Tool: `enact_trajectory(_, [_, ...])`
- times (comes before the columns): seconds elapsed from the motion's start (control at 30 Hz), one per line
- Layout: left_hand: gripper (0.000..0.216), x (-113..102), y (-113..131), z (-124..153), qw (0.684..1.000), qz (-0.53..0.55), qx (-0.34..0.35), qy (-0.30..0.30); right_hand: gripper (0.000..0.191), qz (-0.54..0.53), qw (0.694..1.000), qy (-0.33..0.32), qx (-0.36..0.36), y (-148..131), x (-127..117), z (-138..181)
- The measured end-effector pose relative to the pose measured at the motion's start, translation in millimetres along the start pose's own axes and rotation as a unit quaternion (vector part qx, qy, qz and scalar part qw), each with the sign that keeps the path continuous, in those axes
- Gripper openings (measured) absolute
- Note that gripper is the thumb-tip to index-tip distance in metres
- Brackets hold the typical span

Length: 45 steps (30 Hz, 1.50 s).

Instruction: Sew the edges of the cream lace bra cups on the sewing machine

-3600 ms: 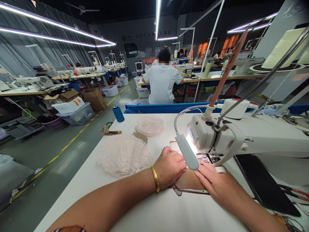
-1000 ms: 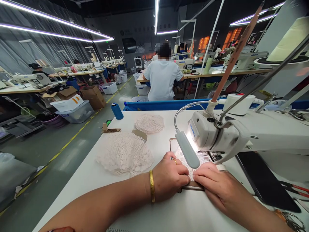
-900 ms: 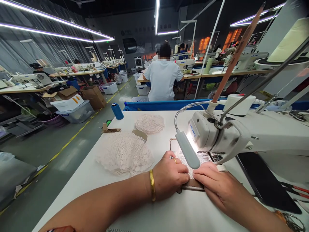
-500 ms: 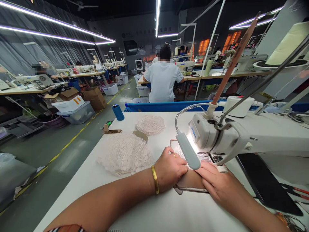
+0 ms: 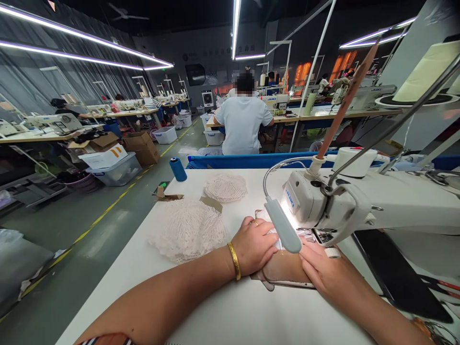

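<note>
A: Begin close in. What are the hands doing?
B: At lower centre, the left hand (image 5: 253,245) rests with bent fingers and the right hand (image 5: 319,263) lies flatter, its fingers together. I can't tell whether either grips anything. Pale material (image 5: 265,216) shows past the left fingers, though glare and the grey lamp (image 5: 283,227) hide most of it. A brown panel (image 5: 285,268) lies between the hands.
A: And the desk?
B: The white desk (image 5: 201,306) fills the lower middle. Right of centre stands the sewing machine (image 5: 305,199); left of centre sit a larger lace bundle (image 5: 187,230) and a smaller one (image 5: 225,188), with a blue thread cone (image 5: 178,169) near the far corner.
A: Beyond it?
B: Blue cloth (image 5: 233,160) along the far edge, then a person in a light shirt (image 5: 242,124), seated, back turned. Yellow floor tape (image 5: 108,211) runs up the left; strip lights (image 5: 89,40) cross the upper left.
</note>
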<state>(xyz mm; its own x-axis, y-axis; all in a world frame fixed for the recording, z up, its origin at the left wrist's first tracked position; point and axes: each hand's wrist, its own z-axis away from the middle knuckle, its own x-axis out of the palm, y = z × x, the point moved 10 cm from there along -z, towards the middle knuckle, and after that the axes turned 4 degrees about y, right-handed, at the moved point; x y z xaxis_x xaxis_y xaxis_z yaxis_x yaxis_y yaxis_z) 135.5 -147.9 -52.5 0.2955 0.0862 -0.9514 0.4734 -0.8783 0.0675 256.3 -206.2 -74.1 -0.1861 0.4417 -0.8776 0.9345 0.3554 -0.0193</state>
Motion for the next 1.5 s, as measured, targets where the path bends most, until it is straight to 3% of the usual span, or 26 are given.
enact_trajectory(0.13, [0.027, -5.9, -8.5, -0.9, 0.999, 0.001, -0.043, -0.031, 0.045, -0.029, 0.999, 0.019, 0.002, -1.5, -6.6, 0.3])
enact_trajectory(0.3, [0.038, -19.5, -18.8, -0.3, 0.992, -0.014, -0.073, -0.100, 0.038, -0.164, 0.985, 0.019, -0.053, -26.4, -17.8, -4.6])
enact_trajectory(0.43, [0.025, -34.8, -27.2, -3.7, 0.994, 0.006, -0.069, -0.082, 0.042, -0.217, 0.972, 0.022, -0.086, -50.1, -26.1, -13.3])
enact_trajectory(0.53, [0.011, -22.8, -18.5, -2.6, 0.990, 0.023, -0.031, -0.134, 0.049, -0.225, 0.971, -0.020, -0.082, -61.5, -17.2, -18.9])
enact_trajectory(0.63, [0.015, -8.3, -22.0, 6.7, 0.974, 0.000, -0.100, -0.204, 0.051, -0.248, 0.965, -0.038, -0.082, -69.6, -12.9, -20.8])
enact_trajectory(0.7, [0.020, -5.9, -23.9, 14.2, 0.962, -0.012, -0.147, -0.228, 0.043, -0.260, 0.961, -0.023, -0.088, -73.2, -16.0, -20.3])
enact_trajectory(0.77, [0.019, -5.2, -19.5, 18.3, 0.959, -0.002, -0.149, -0.240, 0.026, -0.256, 0.962, -0.021, -0.089, -75.0, -16.6, -18.1])
enact_trajectory(0.87, [0.006, -12.2, -12.8, 13.4, 0.975, 0.008, -0.110, -0.194, 0.023, -0.242, 0.966, -0.048, -0.069, -70.5, -12.9, -13.0])
enact_trajectory(1.0, [0.018, -14.6, -11.5, 6.2, 0.979, 0.134, -0.105, -0.111, 0.026, -0.308, 0.949, -0.066, 0.007, -47.7, -17.7, -9.2])
enact_trajectory(1.1, [0.017, -2.8, -16.0, 8.6, 0.928, 0.315, -0.178, -0.089, 0.030, -0.360, 0.926, -0.086, 0.069, -32.1, -19.5, -8.1])
enact_trajectory(1.2, [0.025, 1.9, -17.1, 11.7, 0.878, 0.417, -0.228, -0.051, 0.034, -0.366, 0.921, -0.097, 0.094, -27.3, -16.1, -7.4])
enact_trajectory(1.33, [0.020, 1.7, -6.3, 11.7, 0.842, 0.496, -0.211, -0.030, 0.030, -0.348, 0.921, -0.086, 0.149, -17.6, -5.7, -3.5])
enact_trajectory(1.5, [0.021, 4.1, -0.3, 13.8, 0.823, 0.531, -0.203, -0.018, 0.023, -0.363, 0.902, -0.070, 0.221, -5.7, -0.9, 1.5])
